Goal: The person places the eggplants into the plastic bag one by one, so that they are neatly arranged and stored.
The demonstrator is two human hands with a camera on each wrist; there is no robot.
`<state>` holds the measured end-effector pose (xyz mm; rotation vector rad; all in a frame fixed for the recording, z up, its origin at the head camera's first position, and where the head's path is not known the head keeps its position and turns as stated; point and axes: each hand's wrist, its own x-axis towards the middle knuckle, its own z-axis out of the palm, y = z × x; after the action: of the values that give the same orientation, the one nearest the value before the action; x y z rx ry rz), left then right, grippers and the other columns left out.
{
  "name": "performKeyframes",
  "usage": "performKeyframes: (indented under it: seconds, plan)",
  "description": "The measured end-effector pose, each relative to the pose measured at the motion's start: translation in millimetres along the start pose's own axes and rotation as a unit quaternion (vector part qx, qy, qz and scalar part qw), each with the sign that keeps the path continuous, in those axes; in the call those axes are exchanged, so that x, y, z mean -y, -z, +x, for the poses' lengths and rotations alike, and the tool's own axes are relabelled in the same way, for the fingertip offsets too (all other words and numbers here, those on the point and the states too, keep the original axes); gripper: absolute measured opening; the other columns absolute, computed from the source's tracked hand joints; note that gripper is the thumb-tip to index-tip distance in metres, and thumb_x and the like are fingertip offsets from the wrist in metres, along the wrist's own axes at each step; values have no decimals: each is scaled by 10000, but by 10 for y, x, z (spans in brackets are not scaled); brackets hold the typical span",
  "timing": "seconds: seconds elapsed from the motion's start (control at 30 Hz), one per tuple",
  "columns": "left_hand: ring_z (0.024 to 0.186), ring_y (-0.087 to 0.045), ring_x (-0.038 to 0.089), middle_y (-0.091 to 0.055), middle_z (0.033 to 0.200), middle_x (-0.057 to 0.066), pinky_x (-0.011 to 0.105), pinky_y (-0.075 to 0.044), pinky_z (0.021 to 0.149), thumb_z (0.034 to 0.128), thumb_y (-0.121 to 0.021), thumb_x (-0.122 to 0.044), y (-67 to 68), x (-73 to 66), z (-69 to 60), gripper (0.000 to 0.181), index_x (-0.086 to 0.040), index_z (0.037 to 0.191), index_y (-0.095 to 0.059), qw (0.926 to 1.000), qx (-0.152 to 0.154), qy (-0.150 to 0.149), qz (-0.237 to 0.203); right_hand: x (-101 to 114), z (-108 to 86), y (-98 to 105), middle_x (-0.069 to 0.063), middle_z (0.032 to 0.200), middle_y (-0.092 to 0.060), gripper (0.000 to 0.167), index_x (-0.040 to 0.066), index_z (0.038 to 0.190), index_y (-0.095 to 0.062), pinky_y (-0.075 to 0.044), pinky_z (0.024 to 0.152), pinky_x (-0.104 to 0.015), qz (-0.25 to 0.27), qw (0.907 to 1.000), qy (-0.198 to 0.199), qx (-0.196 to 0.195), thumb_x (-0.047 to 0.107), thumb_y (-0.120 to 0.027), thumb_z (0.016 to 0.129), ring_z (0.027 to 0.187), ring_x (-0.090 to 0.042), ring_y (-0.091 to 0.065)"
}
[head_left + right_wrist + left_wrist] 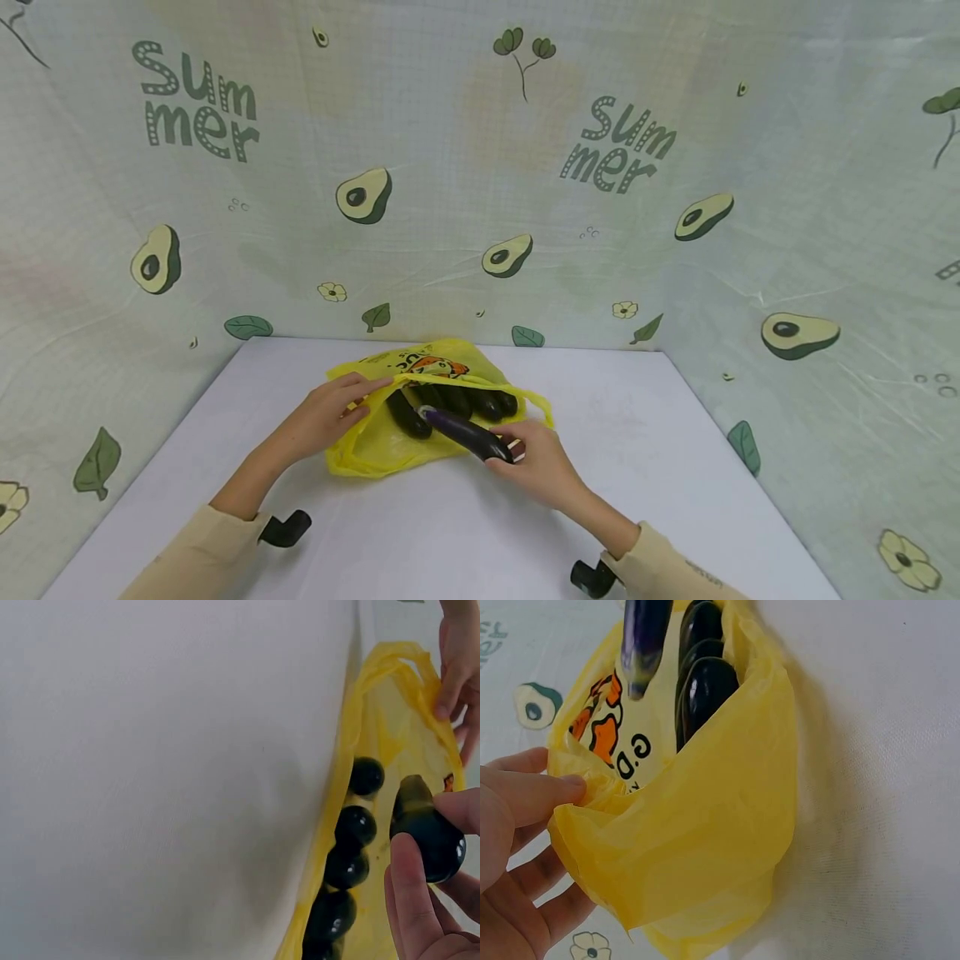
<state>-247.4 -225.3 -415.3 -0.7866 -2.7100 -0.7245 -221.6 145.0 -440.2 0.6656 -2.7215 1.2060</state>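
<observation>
A yellow plastic bag (367, 454) lies on its side with its mouth facing the person. My left hand (318, 419) pinches the rim of the bag between thumb and forefinger, which the left wrist view shows up close. In my right hand (542, 463) is a dark purple eggplant (467, 432), gripped near its rounded end, its paler end pointing at the bag's mouth. Several other eggplants (347, 868) lie in a row inside the bag; the right wrist view shows their shiny round ends. The bag's upper layer partly hides them in the head view.
The white table (420, 542) stretches out on both sides of the bag. A pale cloth (450, 125) printed with avocados, leaves and the word summer hangs behind and beside it. Black wrist devices (286, 529) stick out from both beige sleeves.
</observation>
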Motion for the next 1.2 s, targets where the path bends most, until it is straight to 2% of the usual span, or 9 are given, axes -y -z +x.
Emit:
performKeyframes:
  seconds: [0.43, 0.67, 1.0, 1.2]
  plan:
    - [825, -540, 92, -644, 1078, -20, 259, -523, 713, 953, -763, 22, -3, 7, -9, 630, -201, 1522, -609, 10000, 7, 46, 27, 162, 221, -450, 0, 1022, -702, 391, 103, 1219, -792, -553, 732, -230, 89, 9998, 150, 68, 222, -890, 859, 813, -110, -654]
    - [793, -518, 74, -633, 1054, -37, 251, -511, 696, 951, -767, 21, -2, 21, -15, 639, -204, 1526, -604, 10000, -17, -47, 68, 213, 312, -654, 23, 966, -697, 338, 128, 1160, -811, -533, 695, -220, 196, 9995, 231, 19, 228, -890, 848, 794, -111, -639]
    - [810, -522, 86, -646, 1092, -26, 259, -513, 710, 963, -757, 9, -9, 29, -22, 631, -221, 1529, -601, 10000, 19, 48, 59, 258, 422, -895, 15, 954, -655, 422, 52, 1203, -784, -516, 697, -216, 124, 9999, 84, -83, 236, -894, 840, 791, -69, -603]
    - [823, -533, 97, -657, 1111, -12, 266, -525, 720, 957, -761, 14, -7, 15, -23, 633, -221, 1524, -607, 10000, 14, 69, 37, 296, 485, -991, 2, 999, -667, 422, 56, 1221, -778, -490, 724, -221, 72, 9999, -37, -75, 239, -879, 855, 803, -55, -559]
